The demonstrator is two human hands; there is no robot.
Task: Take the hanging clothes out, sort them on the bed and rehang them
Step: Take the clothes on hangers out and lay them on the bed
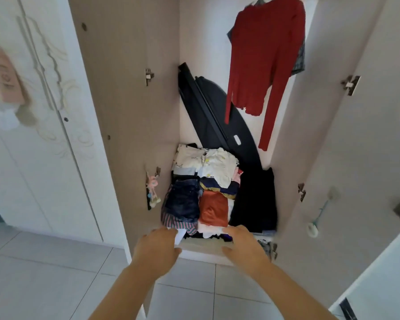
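The wardrobe (134, 93) stands open, with both doors swung out. At 1 o'clock a red long-sleeved top (263, 54) hangs near the upper edge of the view. Its sleeves fall straight down. Just behind it hangs a grey patterned garment (300, 58), of which only one edge shows. Below them a black board (208, 107) leans slanted against the back wall.

On the wardrobe bottom, toward 6 o'clock from the red top, lies a pile of folded clothes (217, 167). It has dark denim shorts (183, 199) on its left, an orange piece (214, 209) in the middle and a black garment (255, 199) on its right.

Both hands reach to the front edge of this pile. The left hand (157, 248) is at 7 o'clock of the pile, beside a white piece (180, 236). The view is blurred there, so I cannot tell if the hand pinches it. The right hand (245, 245) is at 5 o'clock, fingers stretched forward and close together, thumb apart, holding nothing.

A pale green long-handled tool (321, 211) hangs on the right door.
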